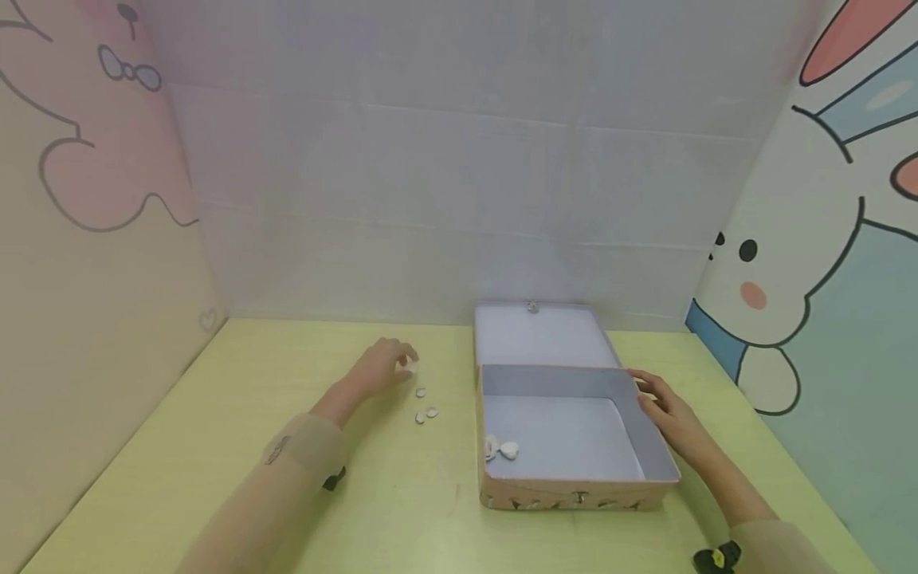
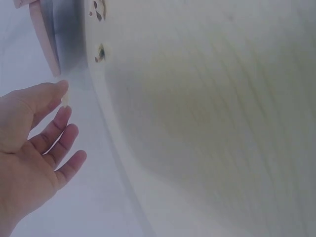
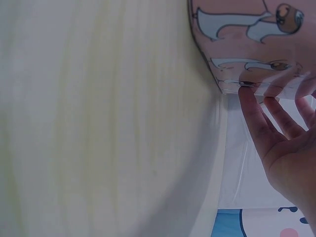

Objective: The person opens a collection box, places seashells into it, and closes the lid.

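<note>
My left hand (image 1: pixel 382 368) pinches a small white shell-like piece (image 2: pixel 64 100) between thumb and index finger, while its other fingers are spread loosely. Just in front of it on the table lie a few similar pieces (image 1: pixel 432 412). An open pink box (image 1: pixel 574 492) with a pale inside stands to the right, its lid (image 1: pixel 541 331) tipped back behind it. Two more white pieces (image 1: pixel 509 450) sit in its front left corner. Along the box's right side is my right hand (image 1: pixel 670 418), its extended fingertips touching the printed outer wall near the back corner.
The yellow, wood-grained table (image 1: pixel 237 399) ends at a pale back wall (image 1: pixel 373 199). Cartoon-printed panels (image 1: pixel 774 263) rise at both sides. A small metal clasp (image 1: pixel 533 306) sits on the lid's far edge.
</note>
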Demonstrator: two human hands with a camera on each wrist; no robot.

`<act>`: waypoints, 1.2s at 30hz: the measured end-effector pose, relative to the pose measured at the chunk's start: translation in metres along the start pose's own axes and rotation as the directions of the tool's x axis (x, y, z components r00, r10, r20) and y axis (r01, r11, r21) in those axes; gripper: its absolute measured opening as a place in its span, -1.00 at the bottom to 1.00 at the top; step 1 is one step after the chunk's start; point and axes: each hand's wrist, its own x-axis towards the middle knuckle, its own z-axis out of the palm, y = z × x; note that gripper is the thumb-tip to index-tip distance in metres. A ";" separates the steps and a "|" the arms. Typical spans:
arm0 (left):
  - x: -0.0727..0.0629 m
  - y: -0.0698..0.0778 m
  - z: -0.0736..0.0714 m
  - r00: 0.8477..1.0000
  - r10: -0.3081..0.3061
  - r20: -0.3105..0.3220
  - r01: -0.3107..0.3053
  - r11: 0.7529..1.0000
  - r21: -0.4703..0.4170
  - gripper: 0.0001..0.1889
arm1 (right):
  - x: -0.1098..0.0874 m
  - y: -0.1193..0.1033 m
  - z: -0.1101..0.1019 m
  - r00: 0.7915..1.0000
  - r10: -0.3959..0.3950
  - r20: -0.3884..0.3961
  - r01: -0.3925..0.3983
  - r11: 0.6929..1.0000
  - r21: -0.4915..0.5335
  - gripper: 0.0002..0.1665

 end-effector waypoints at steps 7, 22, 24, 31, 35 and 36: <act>-0.008 0.016 -0.009 0.997 0.032 -0.066 -0.032 0.999 -0.002 -0.72 | 0.000 0.001 0.000 1.000 -0.008 0.001 0.008 1.000 -0.003 -0.49; -0.017 0.052 -0.024 0.967 0.068 -0.244 -0.067 0.998 0.011 -0.71 | -0.001 0.001 0.000 1.000 -0.001 0.020 0.001 1.000 0.020 -0.47; -0.018 0.058 -0.026 0.964 0.067 -0.258 -0.070 0.998 -0.002 -0.71 | -0.001 0.001 -0.001 1.000 0.007 0.024 -0.008 1.000 0.018 -0.46; -0.023 0.076 -0.032 0.953 0.075 -0.294 -0.090 0.995 -0.039 -0.73 | 0.000 0.000 0.000 0.999 0.018 0.027 -0.018 1.000 0.021 -0.45; -0.026 0.084 -0.033 0.942 0.095 -0.321 -0.114 0.993 -0.042 -0.73 | 0.000 0.002 0.001 1.000 0.009 0.019 -0.009 1.000 0.021 -0.46; -0.027 0.086 -0.033 0.937 0.104 -0.332 -0.125 0.991 -0.044 -0.73 | 0.000 0.002 0.001 1.000 0.008 0.019 -0.008 1.000 0.022 -0.47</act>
